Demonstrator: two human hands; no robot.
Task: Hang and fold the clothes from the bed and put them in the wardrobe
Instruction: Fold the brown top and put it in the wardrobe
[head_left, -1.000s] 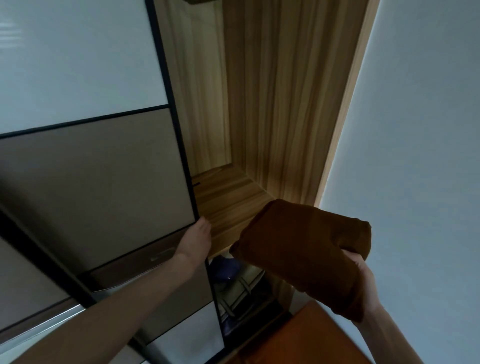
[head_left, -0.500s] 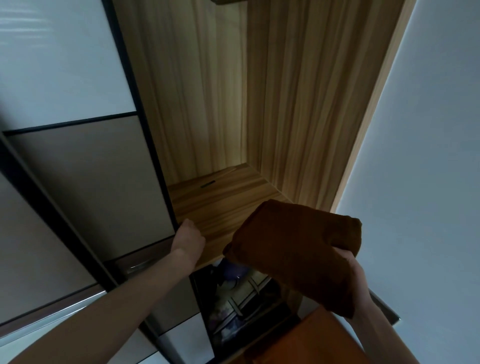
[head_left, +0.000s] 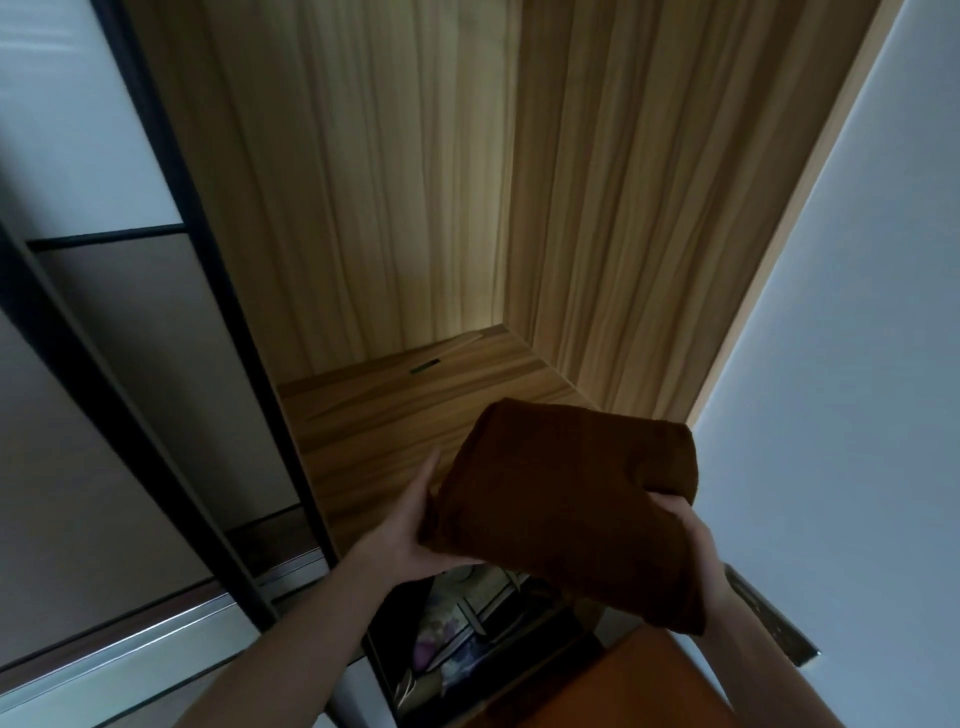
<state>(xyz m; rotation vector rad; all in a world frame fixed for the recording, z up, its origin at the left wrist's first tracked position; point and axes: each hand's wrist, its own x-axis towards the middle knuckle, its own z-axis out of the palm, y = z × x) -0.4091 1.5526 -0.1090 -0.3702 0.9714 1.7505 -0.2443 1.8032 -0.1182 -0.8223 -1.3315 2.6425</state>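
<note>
We look up into an open wardrobe (head_left: 613, 218) lined in pale wood grain. Both our hands hold a folded brown garment (head_left: 566, 499) in the air, over the front edge of the wooden shelf (head_left: 374, 415). Our left hand (head_left: 410, 525) cups its left edge, fingers straight against the cloth. Our right hand (head_left: 685, 525) curls its grip under the right side, thumb on the fabric. A dark-framed sliding door (head_left: 145, 332) stands at the left. Below the shelf, dim items sit in a lower compartment.
</note>
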